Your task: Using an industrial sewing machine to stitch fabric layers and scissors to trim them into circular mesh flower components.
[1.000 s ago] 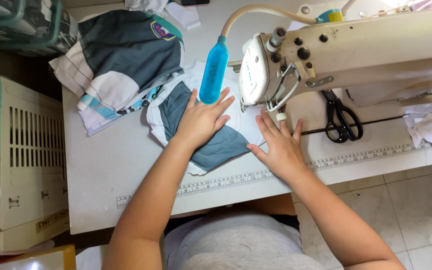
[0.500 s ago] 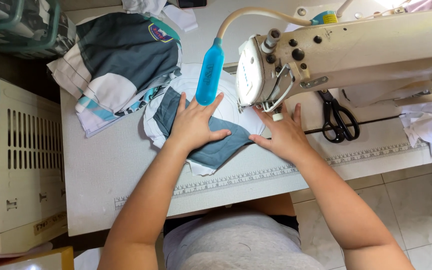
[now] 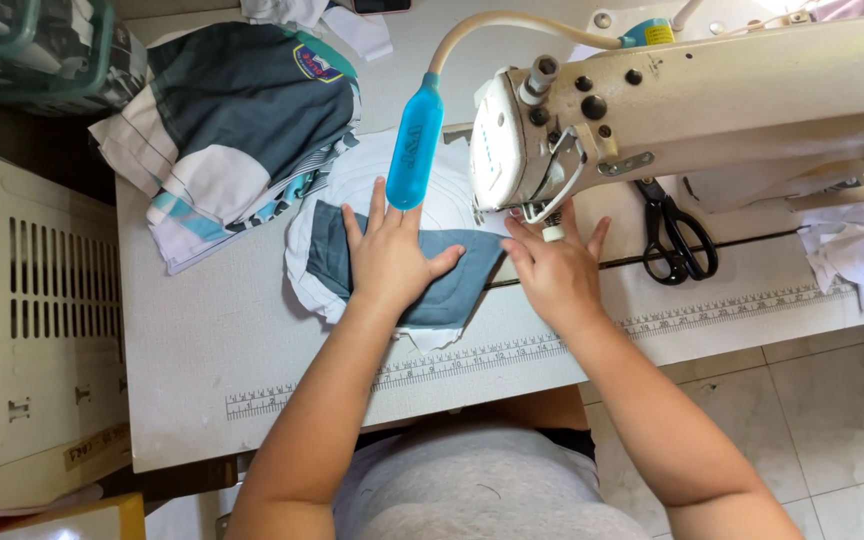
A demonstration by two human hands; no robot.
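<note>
My left hand (image 3: 390,257) lies flat, fingers spread, on a grey-blue and white fabric piece (image 3: 334,262) on the white sewing table (image 3: 212,340). My right hand (image 3: 552,268) presses flat on the same cloth right at the needle of the cream sewing machine (image 3: 692,100); the cloth edge under it is hidden. A blue lamp on a bendy neck (image 3: 414,150) hangs just above my left fingertips.
A pile of folded grey, white and teal garments (image 3: 237,120) sits at the table's back left. Black scissors (image 3: 680,238) lie right of the needle, white cloth (image 3: 857,250) at the far right. White and green crates (image 3: 32,320) stand left of the table.
Both hands have slid the fabric to the right, toward the needle; the right hand now sits directly under the machine head.
</note>
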